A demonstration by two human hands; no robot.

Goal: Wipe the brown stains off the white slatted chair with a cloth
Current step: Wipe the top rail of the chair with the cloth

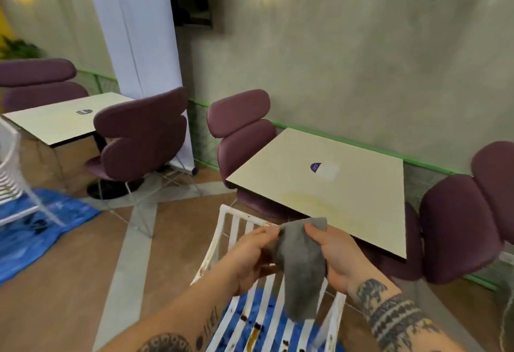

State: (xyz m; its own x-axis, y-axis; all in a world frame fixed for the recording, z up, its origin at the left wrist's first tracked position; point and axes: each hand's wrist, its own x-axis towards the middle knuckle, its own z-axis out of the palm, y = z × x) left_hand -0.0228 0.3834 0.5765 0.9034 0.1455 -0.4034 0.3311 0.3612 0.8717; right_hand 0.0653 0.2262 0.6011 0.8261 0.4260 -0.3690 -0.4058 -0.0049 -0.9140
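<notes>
Readying cloth (300, 262) for wiping: pinched at top by fingers (268, 233) of left hand (250, 257) and right hand (336, 257), hanging over chair (267, 321). Next, probably: lowering onto stains (251, 335), rubbing firmly.

Both forearms are bare, as are the left grip (256, 257) and right grip (336, 260). The left forearm (192, 315) carries a round dark tattoo (167, 344) with a scalloped edge, and small dark marks nearer the wrist. The right forearm (411, 332) wears dense dark jagged bands (397, 319), with a shaded wrist tattoo (370, 290) above them.
</notes>
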